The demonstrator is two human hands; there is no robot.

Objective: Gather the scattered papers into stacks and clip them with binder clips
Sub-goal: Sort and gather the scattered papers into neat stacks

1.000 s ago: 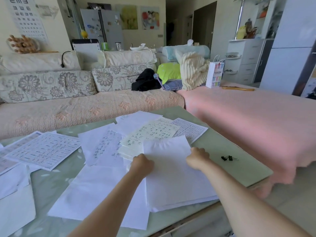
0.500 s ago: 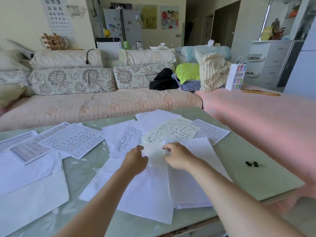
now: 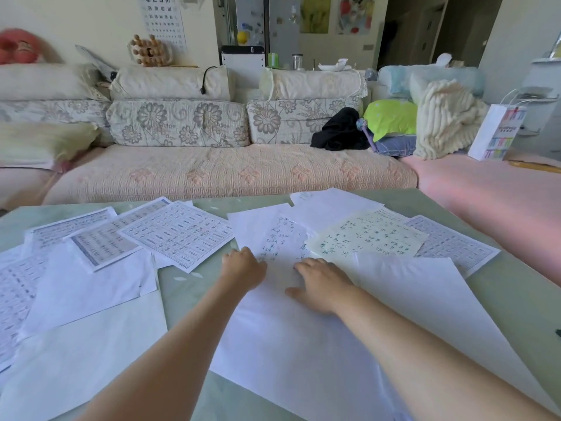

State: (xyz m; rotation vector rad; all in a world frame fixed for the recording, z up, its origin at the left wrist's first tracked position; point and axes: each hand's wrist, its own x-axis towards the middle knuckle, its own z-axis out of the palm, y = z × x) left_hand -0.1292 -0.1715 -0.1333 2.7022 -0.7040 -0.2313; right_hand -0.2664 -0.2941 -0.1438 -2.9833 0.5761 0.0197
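Note:
Loose papers cover the pale green table (image 3: 188, 302). Printed grid sheets (image 3: 179, 235) lie at the left, and a yellowish sheet with green writing (image 3: 367, 235) at the right. A blank white stack (image 3: 425, 299) lies to the right of my right arm. My left hand (image 3: 243, 268) has its fingers curled at the left edge of a white handwritten sheet (image 3: 282, 238). My right hand (image 3: 321, 284) lies flat with spread fingers on the white paper just below that sheet. A dark binder clip (image 3: 559, 332) just shows at the right frame edge.
More blank sheets (image 3: 85, 287) overlap at the left, near the table's front edge. A floral sofa (image 3: 230, 174) runs along the far side of the table. A pink-covered bed (image 3: 501, 208) borders the right side, with a white gift bag (image 3: 498, 132) on it.
Both hands left the top corners of the blank stack and moved left and forward to the handwritten sheet. My right hand went from gripping to lying flat. The view swung left.

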